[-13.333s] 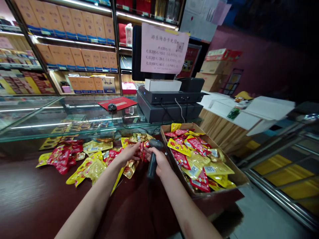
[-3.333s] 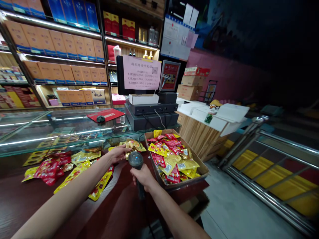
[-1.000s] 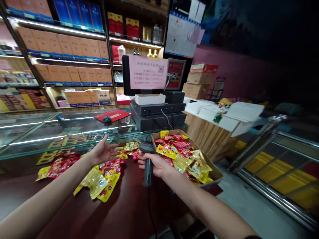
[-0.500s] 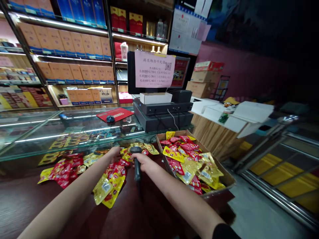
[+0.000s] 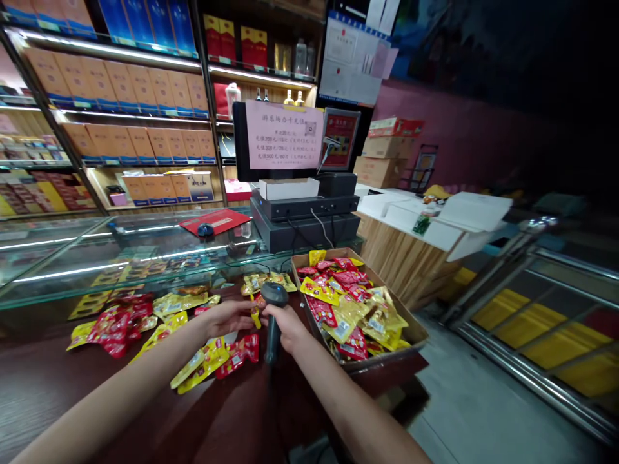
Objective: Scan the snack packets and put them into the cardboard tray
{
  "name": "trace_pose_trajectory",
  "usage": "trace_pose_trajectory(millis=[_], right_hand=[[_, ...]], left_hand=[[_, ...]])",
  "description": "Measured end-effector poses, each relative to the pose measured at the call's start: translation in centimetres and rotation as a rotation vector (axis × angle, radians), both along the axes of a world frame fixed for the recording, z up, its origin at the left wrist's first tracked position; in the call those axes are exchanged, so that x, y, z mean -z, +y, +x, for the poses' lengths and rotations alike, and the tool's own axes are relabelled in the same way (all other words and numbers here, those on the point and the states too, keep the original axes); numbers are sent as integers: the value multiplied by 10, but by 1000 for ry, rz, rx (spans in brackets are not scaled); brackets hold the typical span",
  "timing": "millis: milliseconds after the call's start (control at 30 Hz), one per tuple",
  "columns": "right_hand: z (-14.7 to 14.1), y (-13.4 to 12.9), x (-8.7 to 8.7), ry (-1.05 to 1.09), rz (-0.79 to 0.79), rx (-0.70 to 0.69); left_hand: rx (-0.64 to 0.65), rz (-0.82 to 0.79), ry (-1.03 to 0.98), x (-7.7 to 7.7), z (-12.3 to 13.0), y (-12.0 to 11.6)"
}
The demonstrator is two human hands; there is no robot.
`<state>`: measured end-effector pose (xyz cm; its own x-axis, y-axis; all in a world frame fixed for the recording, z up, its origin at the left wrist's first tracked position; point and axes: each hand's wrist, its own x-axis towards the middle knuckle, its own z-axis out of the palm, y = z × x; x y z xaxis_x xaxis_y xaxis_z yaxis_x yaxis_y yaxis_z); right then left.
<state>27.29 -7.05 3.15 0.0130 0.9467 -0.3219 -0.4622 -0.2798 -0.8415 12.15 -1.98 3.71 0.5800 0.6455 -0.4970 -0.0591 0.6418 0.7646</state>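
My right hand [image 5: 286, 327] is wrapped round the handle of a black barcode scanner [image 5: 273, 296], whose head tilts away from me. Beside it on the left, my left hand [image 5: 231, 320] has its fingertips on a yellow snack packet [image 5: 255, 314], seen nearly edge-on. Below my left wrist, yellow and red snack packets [image 5: 207, 364] lie on the dark red counter [image 5: 222, 425]. More red packets [image 5: 120, 325] are heaped at the left. To the right of the scanner stands a cardboard box [image 5: 416, 335] filled with red, yellow and gold packets.
A glass display case [image 5: 145, 258] runs behind the packets, with a red mat [image 5: 227, 221] and a mouse [image 5: 206, 230] on top. A monitor [image 5: 240, 145] bearing a pink sign stands over a black cash drawer [image 5: 304, 232]. Metal railing [image 5: 546, 348] lies at the right.
My left hand has come back from the packets, with a yellow packet now at its fingertips near the scanner. The scanner head has turned slightly. The packets under my left hand have shifted and spread.
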Motion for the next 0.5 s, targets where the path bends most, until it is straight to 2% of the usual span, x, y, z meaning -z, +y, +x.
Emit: trace_pose_trajectory(millis=[133,233,367,500], right_hand=[[10,-19,-7,25,63,20],[17,-28,-15,3,107,14],[24,-35,-26,-39,150,27],[26,-39,-28,-106,106,-37]], left_hand=[[-108,-80,-30,-8,7,-10],[-125,-84,20,-5,14,-12],[-197,34,-20,0,27,-5],[-284,133,-16,-7,38,11]])
